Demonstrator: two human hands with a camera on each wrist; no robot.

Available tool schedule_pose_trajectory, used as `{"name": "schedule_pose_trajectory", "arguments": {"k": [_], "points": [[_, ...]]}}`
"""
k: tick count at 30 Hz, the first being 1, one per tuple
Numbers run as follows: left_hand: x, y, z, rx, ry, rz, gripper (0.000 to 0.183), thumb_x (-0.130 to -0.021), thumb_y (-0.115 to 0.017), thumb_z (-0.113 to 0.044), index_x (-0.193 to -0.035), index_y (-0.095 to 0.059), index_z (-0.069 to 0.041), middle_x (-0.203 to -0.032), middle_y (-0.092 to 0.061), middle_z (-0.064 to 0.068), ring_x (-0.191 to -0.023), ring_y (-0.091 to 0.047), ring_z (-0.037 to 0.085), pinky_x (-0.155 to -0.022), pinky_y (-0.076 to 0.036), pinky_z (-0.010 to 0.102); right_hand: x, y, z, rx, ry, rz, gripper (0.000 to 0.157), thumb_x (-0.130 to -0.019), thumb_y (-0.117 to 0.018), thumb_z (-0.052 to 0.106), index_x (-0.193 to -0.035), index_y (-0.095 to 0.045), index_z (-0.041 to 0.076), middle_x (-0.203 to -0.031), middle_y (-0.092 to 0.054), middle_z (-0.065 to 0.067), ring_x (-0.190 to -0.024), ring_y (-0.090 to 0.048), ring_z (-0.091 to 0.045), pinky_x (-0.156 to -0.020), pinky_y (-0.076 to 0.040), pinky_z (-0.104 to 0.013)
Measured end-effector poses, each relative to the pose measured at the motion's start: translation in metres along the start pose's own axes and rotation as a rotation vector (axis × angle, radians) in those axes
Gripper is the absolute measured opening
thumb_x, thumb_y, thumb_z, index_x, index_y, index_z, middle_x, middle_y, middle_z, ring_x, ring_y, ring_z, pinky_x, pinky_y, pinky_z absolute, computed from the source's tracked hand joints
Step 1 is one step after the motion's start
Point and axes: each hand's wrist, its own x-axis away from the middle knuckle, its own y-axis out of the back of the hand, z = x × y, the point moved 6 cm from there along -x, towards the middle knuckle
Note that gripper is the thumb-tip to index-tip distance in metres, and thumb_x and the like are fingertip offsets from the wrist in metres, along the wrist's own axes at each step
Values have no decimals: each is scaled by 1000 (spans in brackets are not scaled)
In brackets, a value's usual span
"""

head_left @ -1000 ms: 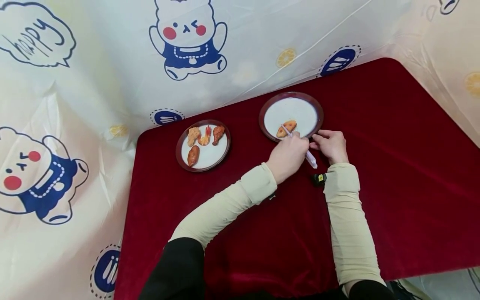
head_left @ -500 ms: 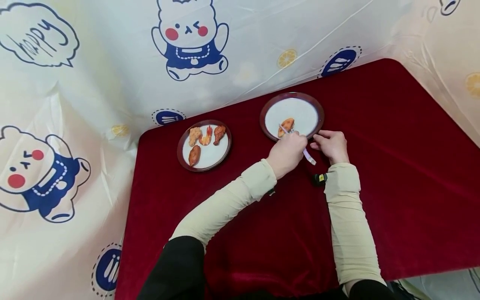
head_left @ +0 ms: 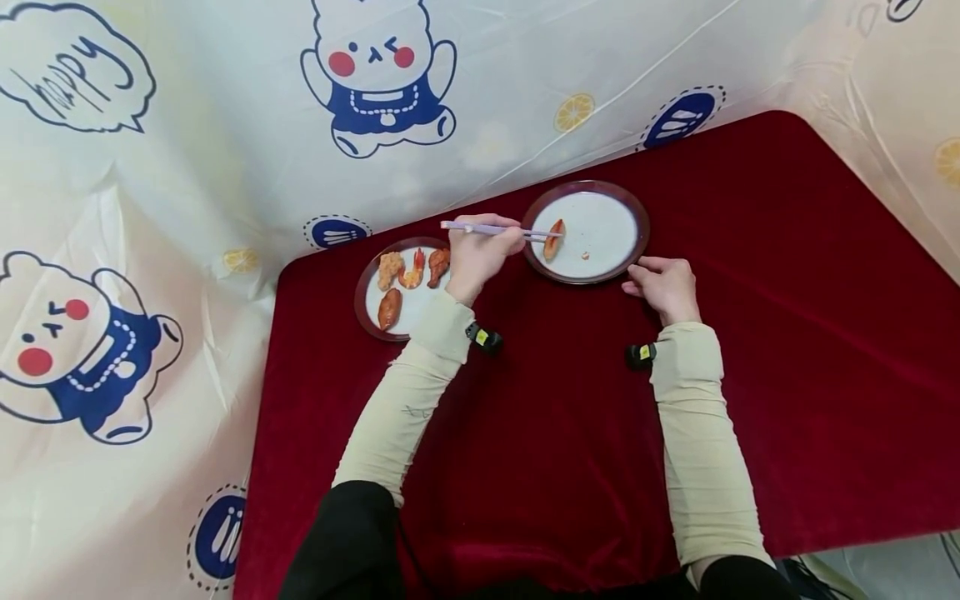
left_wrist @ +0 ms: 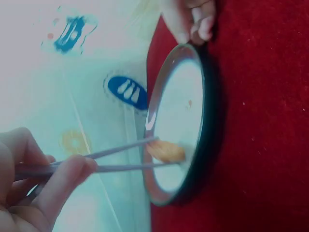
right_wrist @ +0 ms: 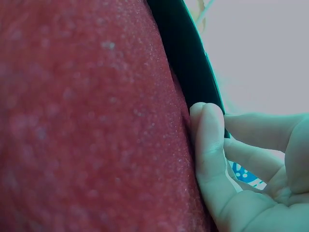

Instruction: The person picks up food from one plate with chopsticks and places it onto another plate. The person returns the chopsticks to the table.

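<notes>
My left hand [head_left: 477,257] grips a pair of pale purple chopsticks [head_left: 495,230] between the two plates. Their tips lie on either side of an orange-brown piece of food [left_wrist: 166,151], over the left part of the larger brown-rimmed white plate [head_left: 600,215]. Whether the piece touches the plate, I cannot tell. A tiny orange-brown bit [head_left: 586,256] shows on the white. At that plate's front right rim, my right hand [head_left: 663,287] pinches the edge between thumb and fingers, seen close up in the right wrist view against the dark rim [right_wrist: 190,58].
A smaller brown-rimmed plate [head_left: 408,312] stands to the left, partly behind my left hand. It bears a fried chunk [head_left: 390,271], a shrimp [head_left: 411,271], a drumstick [head_left: 438,265] and a brown glazed piece [head_left: 389,309]. Dark red cloth [head_left: 555,450] covers the table; a printed curtain hangs behind.
My left hand has swung left and away from me with the chopsticks, now pointing right. The food piece has shifted left and stands more upright. My right hand stays at the rim.
</notes>
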Motion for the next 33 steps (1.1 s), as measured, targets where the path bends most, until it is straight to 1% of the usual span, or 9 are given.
{"name": "schedule_pose_trajectory", "arguments": {"k": [3, 6, 10, 15, 20, 23, 27, 30, 33], "points": [[-4, 14, 17, 203, 124, -35, 12, -84, -68, -2, -93, -74, 2, -96, -72, 23, -71, -73, 16, -72, -61, 31, 1, -2, 1, 8, 0, 8, 44, -95, -59, 12, -134, -52, -5, -79, -67, 3, -61, -67, 1, -66, -57, -16], [-8, 21, 29, 300, 186, -60, 13, -85, -66, -2, -96, -73, 2, -102, -70, 25, -72, -74, 18, -77, -61, 34, 1, 0, 1, 22, -2, 3, 44, -95, -59, 12, -135, -52, -5, -85, -67, 0, -62, -67, 1, -67, -57, -16], [-12, 25, 40, 365, 227, -79, 14, -86, -65, 0, -98, -73, 2, -99, -71, 22, -69, -73, 16, -78, -60, 34, 1, 1, 0, 28, -1, 0, 44, -95, -59, 13, -135, -52, -4, -85, -67, 0, -62, -67, 1, -66, -57, -16], [-16, 21, 46, 444, 235, -46, 18, -86, -62, 3, -101, -71, 5, -106, -68, 28, -70, -73, 17, -76, -60, 31, 1, 0, 0, 25, -3, -1, 44, -95, -59, 14, -135, -52, -4, -80, -66, 4, -61, -67, 1, -65, -57, -15], [-19, 18, 57, 565, 279, -24, 18, -89, -60, 6, -104, -70, 6, -108, -67, 29, -70, -72, 17, -70, -60, 26, 1, -1, 0, 34, 0, -2, 44, -95, -59, 14, -135, -53, -3, -84, -67, 0, -61, -67, 1, -65, -57, -16], [-22, 16, 58, 557, 266, 6, 18, -89, -60, 5, -105, -69, 6, -103, -69, 27, -69, -72, 17, -68, -60, 25, 0, -1, 0, 40, 5, -5, 43, -95, -59, 14, -134, -54, -3, -91, -68, -5, -61, -67, 1, -66, -57, -16], [-26, 10, 50, 485, 222, 52, 20, -89, -61, 3, -107, -70, 5, -93, -72, 20, -69, -71, 15, -68, -60, 24, 0, 0, 0, 40, 8, -11, 42, -95, -59, 14, -134, -54, -2, -98, -67, -9, -61, -67, 2, -66, -57, -15], [-27, 4, 44, 425, 216, 57, 21, -89, -62, 0, -108, -70, 4, -85, -72, 12, -68, -70, 13, -68, -59, 23, -1, 0, 0, 38, 10, -13, 42, -95, -59, 14, -133, -55, -3, -97, -66, -10, -61, -67, 2, -65, -57, -15], [-29, -1, 36, 327, 195, 60, 21, -89, -63, -3, -109, -70, 4, -83, -71, 7, -69, -68, 12, -69, -59, 24, -1, 0, -1, 32, 11, -14, 42, -95, -59, 13, -133, -55, -3, -93, -67, -7, -60, -67, 1, -65, -57, -15]]}}
